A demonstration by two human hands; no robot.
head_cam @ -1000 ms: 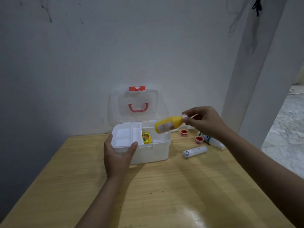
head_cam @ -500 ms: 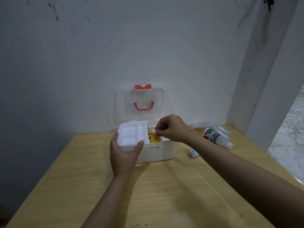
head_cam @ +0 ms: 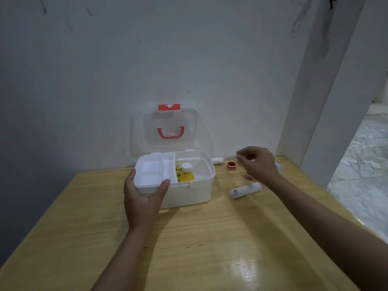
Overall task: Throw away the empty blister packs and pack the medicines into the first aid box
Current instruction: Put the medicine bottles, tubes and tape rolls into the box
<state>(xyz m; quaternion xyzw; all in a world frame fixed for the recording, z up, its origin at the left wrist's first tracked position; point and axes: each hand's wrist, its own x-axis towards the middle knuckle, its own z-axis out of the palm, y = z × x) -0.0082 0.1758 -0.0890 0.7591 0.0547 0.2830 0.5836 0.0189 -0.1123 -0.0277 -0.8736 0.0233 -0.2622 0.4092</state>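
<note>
A white first aid box [head_cam: 193,192] stands open on the wooden table [head_cam: 199,238], its clear lid leaning back against the wall. My left hand [head_cam: 144,198] grips the box's front left corner at the inner tray [head_cam: 153,171]. A yellow bottle [head_cam: 185,173] with a white cap stands inside the right compartment, beside a small yellow packet. My right hand [head_cam: 257,163] hovers empty, fingers loosely curled, to the right of the box above a white tube [head_cam: 245,190] and two small red-lidded jars [head_cam: 231,165].
A small white roll [head_cam: 217,160] lies by the wall behind the box. More white bottles lie partly hidden behind my right hand [head_cam: 279,165]. The table's right edge runs along a pillar, with marble floor beyond.
The yellow bottle went from my right hand into the box's right compartment and was let go. My right hand then pulled back to the right, over the loose items.
</note>
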